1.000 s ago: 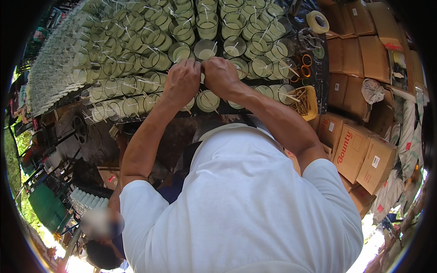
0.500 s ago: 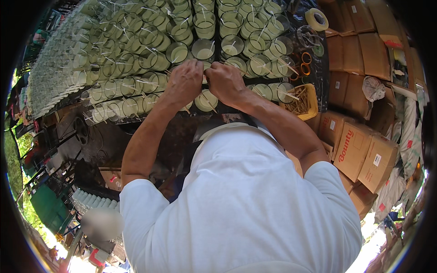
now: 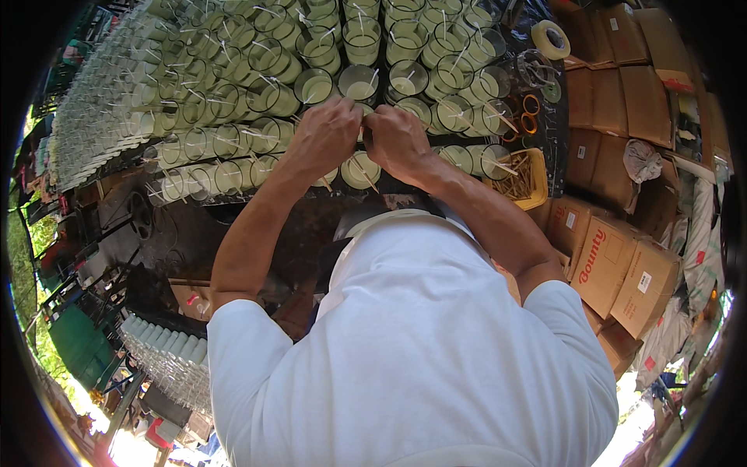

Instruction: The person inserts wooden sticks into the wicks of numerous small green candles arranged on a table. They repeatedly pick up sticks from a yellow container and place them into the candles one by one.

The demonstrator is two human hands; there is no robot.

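My left hand [image 3: 331, 128] and my right hand [image 3: 395, 136] are close together over the near rows of glass candles, fingers bent and pinched. Whatever lies between the fingertips is hidden by the hands. Just below them stands a candle glass [image 3: 360, 170] filled with pale green wax, with thin wooden sticks across its rim. Beyond my fingers is another filled candle glass [image 3: 359, 81] with a white wick leaning to one side. Similar candles flank both hands, several with sticks laid over their tops.
A yellow basket [image 3: 538, 177] of wooden sticks [image 3: 510, 185] sits at the table's right edge. Past it lie orange-handled scissors [image 3: 530, 114] and a tape roll [image 3: 551, 39]. Cardboard boxes [image 3: 595, 261] are stacked to the right. More glasses [image 3: 167, 350] stand in rows at lower left.
The view has shifted slightly, so the table appears a little further right. Both hands stay pinched at nearly the same spot. A blurred patch at lower left is gone, uncovering rows of glasses.
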